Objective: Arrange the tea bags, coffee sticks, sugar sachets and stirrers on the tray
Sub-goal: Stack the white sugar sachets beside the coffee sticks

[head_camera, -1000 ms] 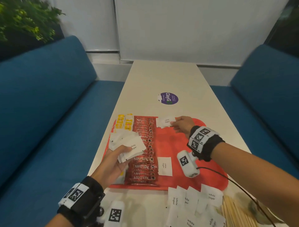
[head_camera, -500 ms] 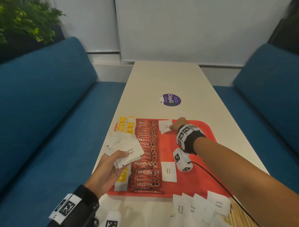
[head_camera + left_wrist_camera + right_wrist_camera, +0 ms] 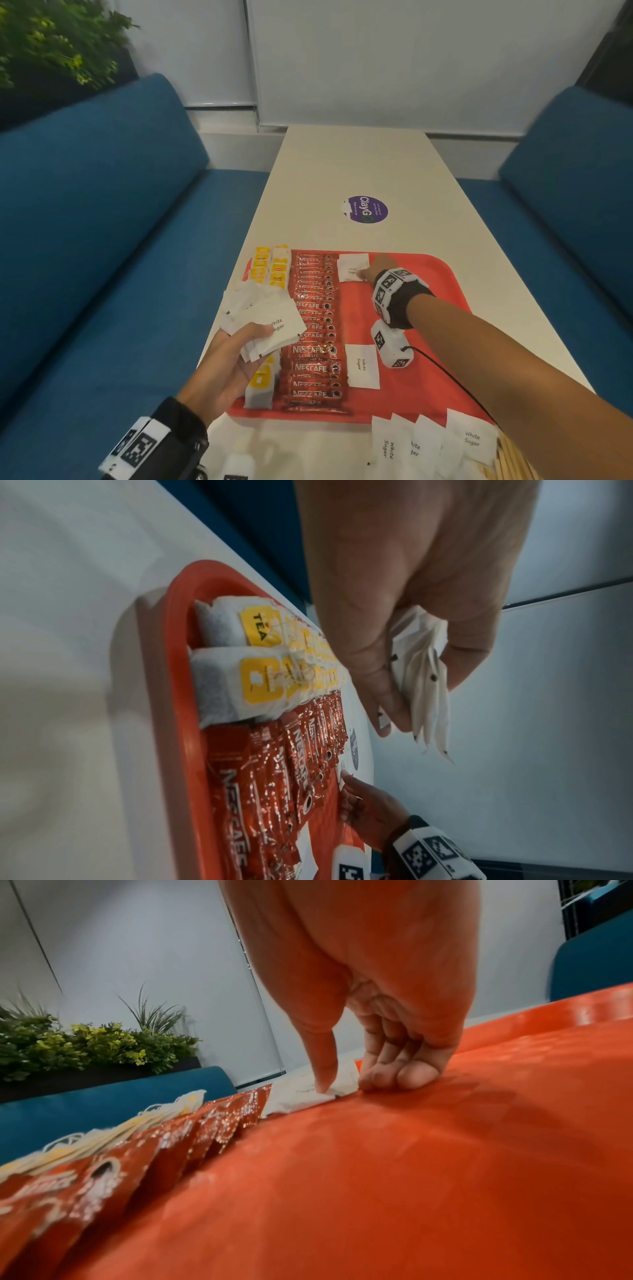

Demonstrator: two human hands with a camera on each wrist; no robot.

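Left hand (image 3: pixel 226 370) hovers over the near-left of the red tray (image 3: pixel 442 274), fingers (image 3: pixel 383 685) curled round a fanned stack of white sugar sachets (image 3: pixel 263 322) — likely a supply to feed the other hand one at a time. Under and beyond it, tea bags (image 3: pixel 270 267) run in a column along the tray's left edge, yellow tags up. Just beside them, Nescafe coffee sticks (image 3: pixel 315 329) lie overlapped in one long column, far edge to near edge. Right of those, one sugar sachet (image 3: pixel 363 366) lies flat on bare tray. At the far end, right hand (image 3: pixel 376 270) sets down a placed sachet (image 3: pixel 352 268) next to the sticks: thumb tip pressing its corner, other fingers (image 3: pixel 394 1077) curled together, knuckles on the tray. Probably starting a sugar column. Off the tray on the near table (image 3: pixel 342 164), more loose sachets (image 3: pixel 428 445); at bottom right, wooden stirrers (image 3: pixel 510 459), not yet placed.
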